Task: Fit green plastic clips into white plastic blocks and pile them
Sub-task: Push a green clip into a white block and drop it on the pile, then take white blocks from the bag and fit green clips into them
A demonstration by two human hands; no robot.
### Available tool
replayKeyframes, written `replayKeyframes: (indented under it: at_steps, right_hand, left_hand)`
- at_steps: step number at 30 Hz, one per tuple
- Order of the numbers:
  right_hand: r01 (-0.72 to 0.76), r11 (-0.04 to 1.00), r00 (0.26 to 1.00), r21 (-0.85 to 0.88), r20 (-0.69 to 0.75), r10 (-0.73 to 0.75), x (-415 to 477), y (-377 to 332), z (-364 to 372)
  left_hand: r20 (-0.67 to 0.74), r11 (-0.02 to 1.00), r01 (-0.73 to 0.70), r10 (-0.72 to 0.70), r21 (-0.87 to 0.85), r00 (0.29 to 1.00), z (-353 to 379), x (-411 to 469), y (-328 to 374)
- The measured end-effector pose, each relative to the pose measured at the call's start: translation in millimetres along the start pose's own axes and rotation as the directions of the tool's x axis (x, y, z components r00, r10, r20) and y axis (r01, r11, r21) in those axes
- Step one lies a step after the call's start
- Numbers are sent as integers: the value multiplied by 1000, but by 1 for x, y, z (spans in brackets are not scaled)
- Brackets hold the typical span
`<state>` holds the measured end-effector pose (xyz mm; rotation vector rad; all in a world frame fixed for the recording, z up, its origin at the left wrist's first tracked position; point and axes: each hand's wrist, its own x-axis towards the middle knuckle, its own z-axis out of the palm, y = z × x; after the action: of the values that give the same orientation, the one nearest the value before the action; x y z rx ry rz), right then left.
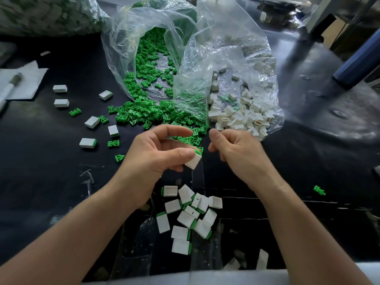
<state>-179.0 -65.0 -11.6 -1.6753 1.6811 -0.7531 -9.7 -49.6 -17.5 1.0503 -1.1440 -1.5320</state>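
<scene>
A black table (61,182) fills the view. On its far side lie two clear plastic bags, mouths toward the person. The left bag (123,48) spills a broad heap of green clips (139,114) onto the table. The right bag (257,64) holds loose white blocks (236,116) bunched at its opening.

Both bare forearms reach in from the near edge, and the hands meet just short of the two bag mouths. The left hand (158,153) pinches a fitted block (193,160) between thumb and curled fingers. It is a white block with a green edge showing at its top, and it sits at the fingertips, tilted, above the table. The right hand (236,153) is just beside it, apart from the block. Its fingers are curled inward and its thumb is raised; whether it holds anything cannot be told.

Directly below the hands, near the person, lies a loose pile of finished blocks (191,217), white with green edges, some overlapping.

To the left, a few more blocks (90,121) and single clips lie scattered well apart. A white cloth (26,79) with a pen-like tool (12,85) on it sits at the left edge. One stray clip (319,190) lies alone on the right.
</scene>
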Motion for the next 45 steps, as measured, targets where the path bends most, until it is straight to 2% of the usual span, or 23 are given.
replayKeyframes:
  at_steps: [3,5,11,16,22,24,27,30,32,36,45]
  right_hand:
    - [13,988,997,-152,-79,-25,5,6,-6]
    - [0,978,992,-207,-122,-26,8,10,-12]
    - [-143,928,966,-345,-252,55,13,22,-37]
    - [-256,879,962,-403,-192,192,14,26,-41]
    - [-203,865,972,-458,-204,119,18,32,-37]
    - [-159,896,968,-414,-245,58,18,32,-35]
    - [7,970,953,-243,-291,-80,15,24,-30]
    - [184,983,967,-9,-177,-183,7,10,-17]
    - [248,963,968,106,-71,-241,1,3,-4]
    - [287,935,953,206,41,-302,-5,-3,14]
    - [271,935,958,230,32,-285,-6,-4,17]
  left_hand:
    - [225,995,24,-46,100,973,3,-6,3]
    - [274,991,24,-59,131,960,5,-9,4]
    - [61,995,25,-31,100,998,0,-3,7]
    - [43,995,32,-36,96,998,1,-4,7]
    - [33,995,35,-39,96,999,1,-3,5]
    - [35,994,36,-40,99,999,1,-2,5]
    - [13,994,35,-36,105,999,0,-2,5]
    - [-49,986,19,-11,165,999,-1,-1,1]
    - [-74,977,1,14,211,997,-1,0,0]
    - [-75,970,-2,21,242,997,-2,1,-2]
    - [-50,949,-6,22,314,998,-1,1,-2]
